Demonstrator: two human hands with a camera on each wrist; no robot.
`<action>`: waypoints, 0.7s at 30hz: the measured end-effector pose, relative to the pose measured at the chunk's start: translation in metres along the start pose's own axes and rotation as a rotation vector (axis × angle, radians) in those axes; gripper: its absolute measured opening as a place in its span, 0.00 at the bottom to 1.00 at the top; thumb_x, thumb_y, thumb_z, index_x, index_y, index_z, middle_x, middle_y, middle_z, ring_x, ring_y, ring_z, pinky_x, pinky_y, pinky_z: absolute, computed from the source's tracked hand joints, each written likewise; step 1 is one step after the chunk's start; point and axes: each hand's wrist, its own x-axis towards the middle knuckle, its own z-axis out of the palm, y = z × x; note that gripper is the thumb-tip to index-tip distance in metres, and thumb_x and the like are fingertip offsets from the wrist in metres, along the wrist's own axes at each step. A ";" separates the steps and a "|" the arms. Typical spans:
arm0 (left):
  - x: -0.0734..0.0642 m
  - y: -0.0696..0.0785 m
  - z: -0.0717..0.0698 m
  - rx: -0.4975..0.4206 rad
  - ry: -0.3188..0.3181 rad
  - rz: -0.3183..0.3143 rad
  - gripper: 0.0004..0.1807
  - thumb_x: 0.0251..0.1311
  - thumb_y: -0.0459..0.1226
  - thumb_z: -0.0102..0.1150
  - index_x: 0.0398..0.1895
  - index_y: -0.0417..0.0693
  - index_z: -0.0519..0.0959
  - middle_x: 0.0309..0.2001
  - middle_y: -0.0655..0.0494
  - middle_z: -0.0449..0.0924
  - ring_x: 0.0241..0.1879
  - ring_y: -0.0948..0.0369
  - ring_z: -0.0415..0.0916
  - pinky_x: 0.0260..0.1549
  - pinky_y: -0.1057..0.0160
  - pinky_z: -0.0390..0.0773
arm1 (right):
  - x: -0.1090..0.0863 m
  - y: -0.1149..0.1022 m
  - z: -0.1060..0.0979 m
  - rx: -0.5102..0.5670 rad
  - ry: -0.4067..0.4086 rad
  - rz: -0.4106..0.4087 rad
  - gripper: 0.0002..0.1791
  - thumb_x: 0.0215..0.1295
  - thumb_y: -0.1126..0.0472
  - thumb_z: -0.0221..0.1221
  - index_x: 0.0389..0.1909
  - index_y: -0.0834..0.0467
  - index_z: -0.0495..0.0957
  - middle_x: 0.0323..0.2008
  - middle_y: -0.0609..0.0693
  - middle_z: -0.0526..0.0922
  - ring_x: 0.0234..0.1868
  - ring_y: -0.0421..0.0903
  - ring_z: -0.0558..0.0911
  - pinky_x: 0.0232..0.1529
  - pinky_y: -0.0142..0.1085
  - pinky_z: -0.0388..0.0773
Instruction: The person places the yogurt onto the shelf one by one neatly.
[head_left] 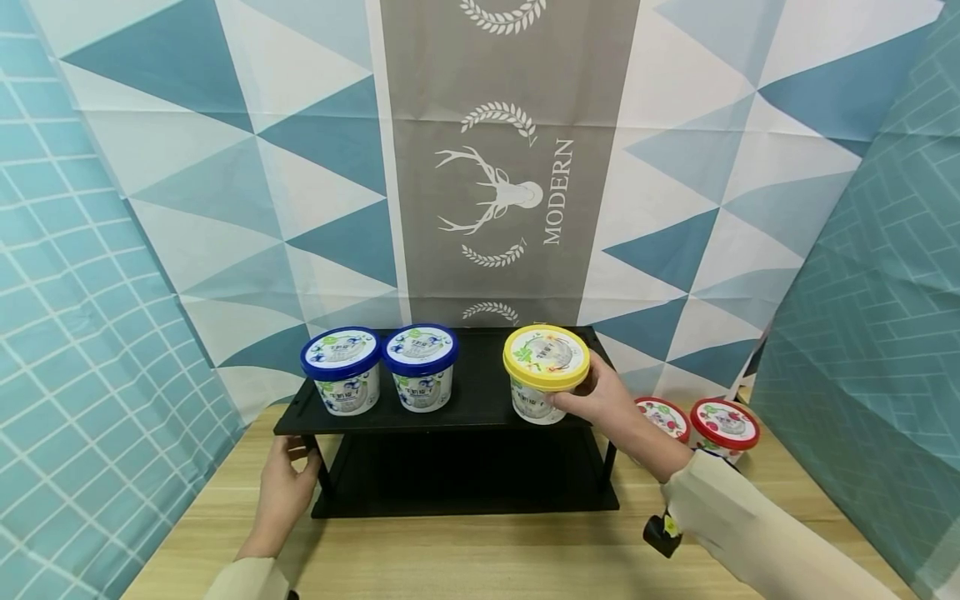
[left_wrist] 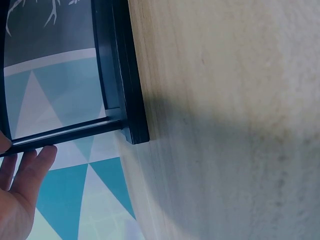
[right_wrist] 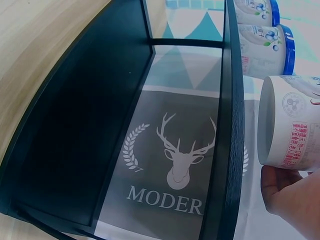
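Note:
My right hand (head_left: 600, 396) grips a white tub with a yellow lid (head_left: 546, 357) at the right part of a black two-tier rack's top shelf (head_left: 480, 375). In the right wrist view a small gap shows between the tub's base (right_wrist: 266, 120) and the shelf edge (right_wrist: 232, 125). Two tubs with blue lids, the left one (head_left: 342, 367) and the right one (head_left: 422, 362), stand side by side on the left of that shelf. At the rack's left end, my left hand (head_left: 285, 483) holds the side post (left_wrist: 70, 134) between thumb and fingers.
Two tubs with red lids, one nearer the rack (head_left: 663, 417) and one farther right (head_left: 725, 425), stand on the wooden table (head_left: 450, 558), partly behind my right arm. The rack's lower shelf (head_left: 465, 475) lies close to the table. A patterned cloth (head_left: 510, 167) hangs behind.

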 end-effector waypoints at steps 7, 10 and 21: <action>0.000 -0.002 0.000 -0.001 0.012 0.014 0.20 0.61 0.28 0.47 0.57 0.37 0.63 0.49 0.36 0.70 0.49 0.39 0.73 0.44 0.41 0.75 | 0.002 0.000 0.002 -0.006 0.000 -0.013 0.39 0.54 0.63 0.63 0.65 0.60 0.56 0.58 0.61 0.69 0.52 0.51 0.75 0.51 0.40 0.79; 0.001 -0.003 0.001 0.004 0.020 0.015 0.19 0.61 0.28 0.48 0.56 0.37 0.64 0.48 0.36 0.71 0.48 0.40 0.74 0.44 0.42 0.76 | 0.002 0.000 0.003 -0.004 -0.003 -0.005 0.40 0.54 0.63 0.63 0.66 0.60 0.55 0.59 0.61 0.68 0.54 0.52 0.75 0.52 0.41 0.79; 0.001 -0.003 0.001 0.021 0.036 0.016 0.18 0.59 0.27 0.49 0.54 0.37 0.65 0.46 0.37 0.72 0.47 0.41 0.75 0.41 0.47 0.78 | 0.004 0.002 0.008 -0.002 -0.025 -0.014 0.40 0.55 0.62 0.63 0.67 0.60 0.54 0.59 0.61 0.67 0.55 0.53 0.74 0.52 0.39 0.78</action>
